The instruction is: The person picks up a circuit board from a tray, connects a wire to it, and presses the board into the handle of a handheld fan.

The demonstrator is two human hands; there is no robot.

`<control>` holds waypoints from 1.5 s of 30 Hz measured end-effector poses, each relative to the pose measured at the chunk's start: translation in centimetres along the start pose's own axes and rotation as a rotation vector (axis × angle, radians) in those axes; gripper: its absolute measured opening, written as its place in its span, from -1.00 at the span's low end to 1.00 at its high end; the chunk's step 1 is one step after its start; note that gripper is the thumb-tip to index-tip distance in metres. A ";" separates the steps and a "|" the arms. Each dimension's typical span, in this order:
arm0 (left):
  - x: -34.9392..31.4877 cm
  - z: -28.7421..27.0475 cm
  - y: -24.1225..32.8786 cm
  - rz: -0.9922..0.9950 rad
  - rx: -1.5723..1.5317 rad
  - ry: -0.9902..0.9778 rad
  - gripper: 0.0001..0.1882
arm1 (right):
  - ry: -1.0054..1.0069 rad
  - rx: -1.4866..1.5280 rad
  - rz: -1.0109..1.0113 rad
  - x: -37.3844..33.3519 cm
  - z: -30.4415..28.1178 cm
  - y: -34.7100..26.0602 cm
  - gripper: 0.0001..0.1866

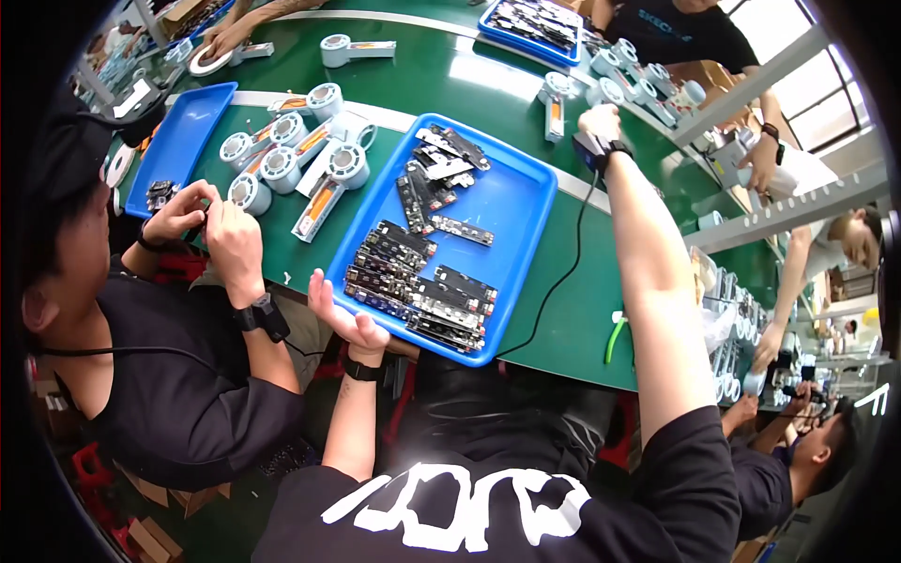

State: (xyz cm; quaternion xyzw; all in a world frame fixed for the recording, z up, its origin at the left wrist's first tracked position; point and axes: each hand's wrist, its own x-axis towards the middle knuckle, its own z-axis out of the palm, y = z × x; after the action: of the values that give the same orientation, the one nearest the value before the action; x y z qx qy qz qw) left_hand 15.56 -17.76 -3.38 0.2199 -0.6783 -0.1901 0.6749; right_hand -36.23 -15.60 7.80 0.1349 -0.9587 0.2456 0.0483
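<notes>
A blue tray [519, 202] full of small dark circuit boards [389, 249] sits in front of me, overhanging the table's near edge. My left hand [349, 317] is at its near left corner, palm up, fingers apart and nothing in them. Stretched far forward, my right hand [601, 122] has its fingers curled at a light blue handheld fan housing [607, 91]; the hand covers the housing's lower part. Another housing [555, 98] with an orange strip in its handle lies just left of that hand.
Several fan housings [282, 164] lie left of the tray. A co-worker [178, 366] sits close on my left, by a second blue tray [188, 131]. A black cable [563, 281] runs from my right wrist past the tray. A green-handled tool [615, 340] lies at right on the green table [572, 347].
</notes>
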 end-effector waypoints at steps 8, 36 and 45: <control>-0.7 -0.3 0.1 -0.017 0.083 -0.028 -0.31 | -0.141 -0.143 0.033 1.8 2.4 4.7 -0.27; 10.3 1.3 7.9 -0.083 0.347 -0.709 -0.73 | 0.012 -0.055 -0.346 -14.2 -8.7 0.8 -0.44; 10.3 12.3 4.5 0.284 0.029 -1.296 -0.73 | -0.104 -0.048 -0.028 -36.7 -13.4 10.1 -0.53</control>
State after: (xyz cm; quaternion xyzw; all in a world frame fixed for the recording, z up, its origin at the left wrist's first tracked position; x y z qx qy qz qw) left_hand 3.19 -20.25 7.45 -0.0214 -0.9719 -0.1837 0.1458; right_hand -3.51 8.07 9.03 0.1597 -0.9635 0.2146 0.0053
